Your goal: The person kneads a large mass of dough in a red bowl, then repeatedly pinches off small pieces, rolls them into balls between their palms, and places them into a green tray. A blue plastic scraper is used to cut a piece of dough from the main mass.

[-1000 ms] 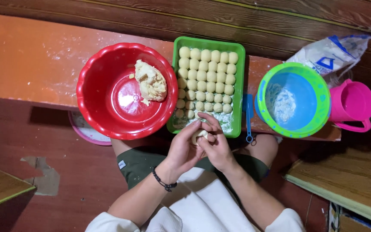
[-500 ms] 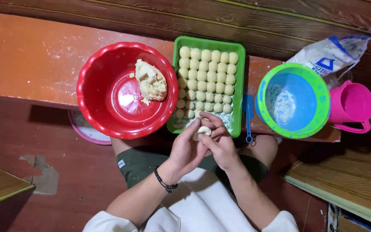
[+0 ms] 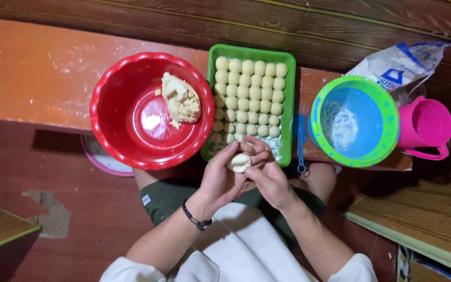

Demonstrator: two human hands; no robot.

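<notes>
While we cup the dough ball (image 3: 239, 162) between both hands, the green tray (image 3: 288, 130) lies just at twelve o'clock.
Left hand (image 3: 220, 180) curls under and around the ball from eight o'clock; right hand (image 3: 268, 177) closes on it from four o'clock, fingers (image 3: 257, 155) laid over the top. We see the ball round, with no long axis, held above our lap just short of the tray's near edge. Rows of dough balls (image 3: 249, 94) fill the tray's far part. Red bowl (image 3: 108, 130) with the dough lump (image 3: 181, 99) sits at ten o'clock, nearer our left hand; blue bowl (image 3: 387, 104) with flour at two o'clock, both on the surface (image 3: 37, 68).
</notes>
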